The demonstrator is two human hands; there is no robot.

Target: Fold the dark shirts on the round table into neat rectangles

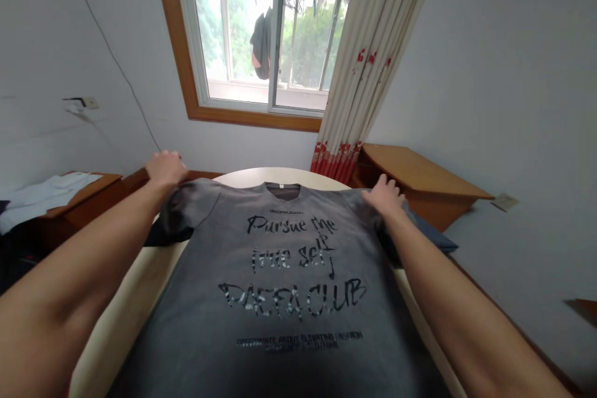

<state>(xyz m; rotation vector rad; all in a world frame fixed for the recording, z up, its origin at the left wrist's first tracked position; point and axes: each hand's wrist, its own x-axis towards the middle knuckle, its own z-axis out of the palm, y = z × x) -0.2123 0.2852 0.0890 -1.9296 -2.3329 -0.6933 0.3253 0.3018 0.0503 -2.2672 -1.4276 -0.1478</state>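
Straight into the head view: the grey T-shirt lies spread, print up, over the pale table, neckline at twelve o'clock. My left hand is clamped on the sleeve at ten; at two, my right hand grips the opposite shoulder edge! Beyond, the window sits at twelve, the curtain at one, the wooden cabinet at two.
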